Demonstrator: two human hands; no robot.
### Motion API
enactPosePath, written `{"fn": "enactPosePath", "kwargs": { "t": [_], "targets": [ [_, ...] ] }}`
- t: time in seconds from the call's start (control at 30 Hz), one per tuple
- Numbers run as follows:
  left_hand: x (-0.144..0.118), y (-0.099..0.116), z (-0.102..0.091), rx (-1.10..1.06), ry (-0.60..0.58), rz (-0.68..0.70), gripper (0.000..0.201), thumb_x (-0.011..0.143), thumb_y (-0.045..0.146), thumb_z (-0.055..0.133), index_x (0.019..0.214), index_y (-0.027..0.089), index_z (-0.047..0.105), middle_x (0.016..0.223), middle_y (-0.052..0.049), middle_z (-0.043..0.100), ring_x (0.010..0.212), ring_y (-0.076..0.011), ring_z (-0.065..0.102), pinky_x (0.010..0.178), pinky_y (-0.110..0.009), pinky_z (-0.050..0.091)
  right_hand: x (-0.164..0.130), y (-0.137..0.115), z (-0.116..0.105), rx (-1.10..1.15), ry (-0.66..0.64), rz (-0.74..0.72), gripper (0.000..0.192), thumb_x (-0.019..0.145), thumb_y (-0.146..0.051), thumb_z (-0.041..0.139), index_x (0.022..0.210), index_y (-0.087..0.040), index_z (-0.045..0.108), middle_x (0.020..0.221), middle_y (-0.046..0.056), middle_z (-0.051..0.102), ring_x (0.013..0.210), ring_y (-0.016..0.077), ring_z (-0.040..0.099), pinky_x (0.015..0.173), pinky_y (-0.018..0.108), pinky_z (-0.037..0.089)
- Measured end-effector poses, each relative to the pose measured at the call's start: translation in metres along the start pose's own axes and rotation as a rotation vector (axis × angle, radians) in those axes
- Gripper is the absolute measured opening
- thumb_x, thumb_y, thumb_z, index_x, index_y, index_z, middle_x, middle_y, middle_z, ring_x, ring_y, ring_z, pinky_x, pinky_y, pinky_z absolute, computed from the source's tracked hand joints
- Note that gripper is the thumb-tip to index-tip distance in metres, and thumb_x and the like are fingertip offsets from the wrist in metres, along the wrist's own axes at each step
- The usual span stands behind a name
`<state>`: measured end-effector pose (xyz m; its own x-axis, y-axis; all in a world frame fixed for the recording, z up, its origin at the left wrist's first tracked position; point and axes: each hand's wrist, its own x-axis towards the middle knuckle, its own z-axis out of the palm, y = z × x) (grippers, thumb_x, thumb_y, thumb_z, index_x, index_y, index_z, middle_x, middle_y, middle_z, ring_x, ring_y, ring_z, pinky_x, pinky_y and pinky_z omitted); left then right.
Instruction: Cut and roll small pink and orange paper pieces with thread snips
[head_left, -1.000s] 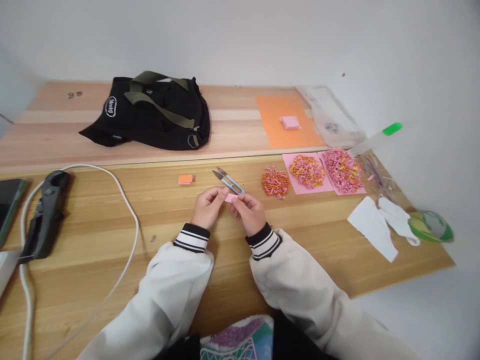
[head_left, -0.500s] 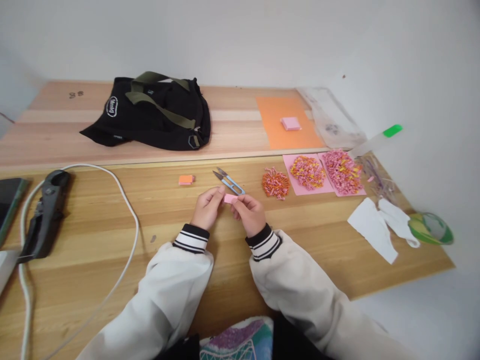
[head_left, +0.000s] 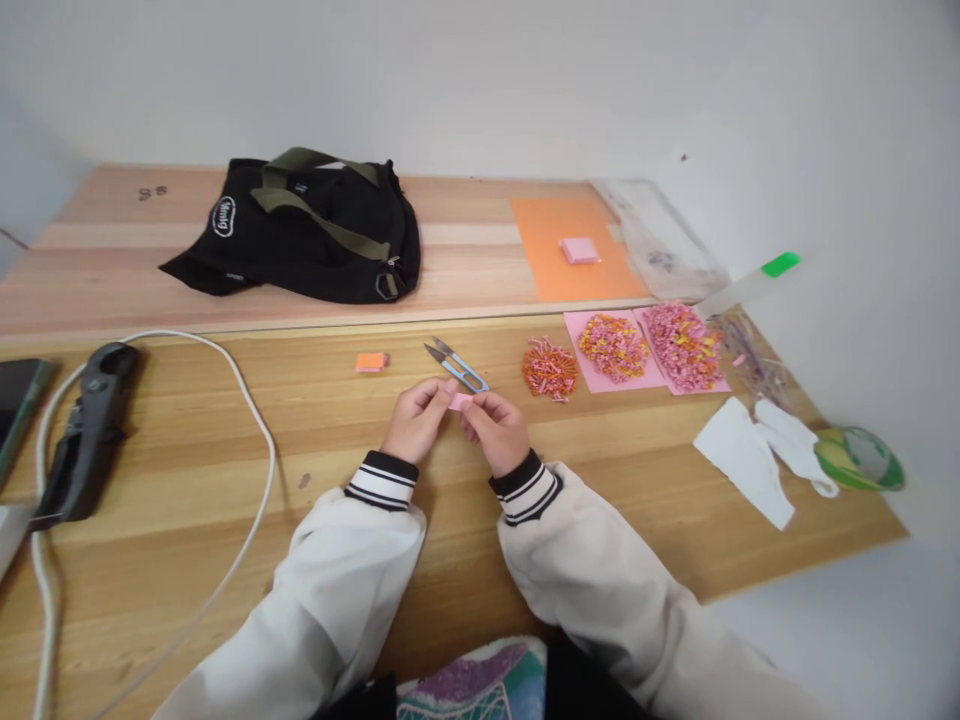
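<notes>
- The left hand (head_left: 416,420) and the right hand (head_left: 496,430) are meeting over the wooden table (head_left: 225,470), both with fingers curled in and pinching a small pink paper piece (head_left: 460,400) between their fingertips
- The pink paper piece is sitting in the gap between the two hands, its left end under the left thumb and its right end under the right fingers; its long axis is running roughly left to right, tilting slightly down toward the right hand
- Blue thread snips (head_left: 457,365) are lying just beyond the fingertips, blades pointing away to the left, apart from both hands
- A small orange block (head_left: 371,362) is resting beyond the left hand, near but not touching
- Beyond and to the right of the right hand, an orange heap of paper bits (head_left: 550,368) is lying on the bare wood, with two more heaps on pink sheets (head_left: 600,378) further right
- White paper scraps (head_left: 750,455) and a green tape roll (head_left: 859,455) are sitting well off to the right
- A white cable (head_left: 255,440) and a black tool (head_left: 86,430) are lying well to the left of the left hand
- A black bag (head_left: 300,230) and an orange sheet (head_left: 574,250) are sitting far beyond the hands
- Nothing is lying between the hands and the snips
</notes>
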<state>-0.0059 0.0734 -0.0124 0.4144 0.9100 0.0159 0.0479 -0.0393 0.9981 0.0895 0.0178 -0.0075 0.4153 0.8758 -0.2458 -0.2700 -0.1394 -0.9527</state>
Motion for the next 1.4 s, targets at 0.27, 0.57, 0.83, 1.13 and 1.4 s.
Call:
{"fn": "enactPosePath", "kwargs": {
  "t": [0.27, 0.57, 0.83, 1.13, 1.4],
  "targets": [
    [0.0001, -0.0009, 0.0003, 0.014, -0.001, 0.019, 0.036, 0.074, 0.044, 0.052, 0.051, 0.017, 0.044, 0.049, 0.005, 0.039, 0.051, -0.0086, 0.037, 0.053, -0.021, 0.034, 0.0012, 0.0012, -0.0003, 0.005, -0.002, -0.005, 0.015, 0.060, -0.026, 0.057, 0.050, -0.017, 0.050, 0.040, -0.007, 0.048, 0.034, 0.0040, 0.039, 0.036, 0.018, 0.031],
    [-0.0007, -0.0001, -0.0010, 0.024, 0.016, -0.011, 0.040, 0.076, 0.047, 0.047, 0.051, 0.017, 0.044, 0.050, 0.004, 0.039, 0.051, -0.0092, 0.036, 0.050, -0.022, 0.032, 0.0008, 0.0008, -0.0006, 0.030, 0.010, 0.000, 0.015, 0.060, -0.027, 0.058, 0.051, -0.017, 0.050, 0.040, -0.006, 0.049, 0.033, 0.0041, 0.039, 0.036, 0.018, 0.031],
    [-0.0019, -0.0023, -0.0023, 0.083, -0.050, -0.044, 0.046, 0.077, 0.053, 0.042, 0.048, 0.017, 0.041, 0.047, 0.003, 0.040, 0.047, -0.0096, 0.036, 0.048, -0.023, 0.029, 0.0019, 0.0016, -0.0004, 0.034, 0.010, 0.015, 0.015, 0.059, -0.028, 0.058, 0.051, -0.017, 0.051, 0.041, -0.006, 0.049, 0.034, 0.0043, 0.038, 0.036, 0.019, 0.030],
    [-0.0008, -0.0014, -0.0014, 0.073, -0.073, -0.028, 0.047, 0.074, 0.055, 0.047, 0.047, 0.017, 0.042, 0.046, 0.004, 0.039, 0.046, -0.0085, 0.034, 0.046, -0.023, 0.028, 0.0007, -0.0010, 0.0003, 0.015, 0.006, 0.002, 0.016, 0.059, -0.028, 0.057, 0.050, -0.017, 0.050, 0.040, -0.006, 0.048, 0.034, 0.0043, 0.038, 0.036, 0.019, 0.031],
    [-0.0020, -0.0003, -0.0026, 0.070, -0.053, -0.039, 0.049, 0.076, 0.056, 0.043, 0.046, 0.017, 0.042, 0.045, 0.002, 0.042, 0.046, -0.0096, 0.036, 0.047, -0.023, 0.029, 0.0013, 0.0021, -0.0014, 0.002, 0.005, 0.001, 0.017, 0.060, -0.030, 0.058, 0.051, -0.017, 0.050, 0.042, -0.006, 0.049, 0.035, 0.0046, 0.038, 0.037, 0.019, 0.031]
  ]
}}
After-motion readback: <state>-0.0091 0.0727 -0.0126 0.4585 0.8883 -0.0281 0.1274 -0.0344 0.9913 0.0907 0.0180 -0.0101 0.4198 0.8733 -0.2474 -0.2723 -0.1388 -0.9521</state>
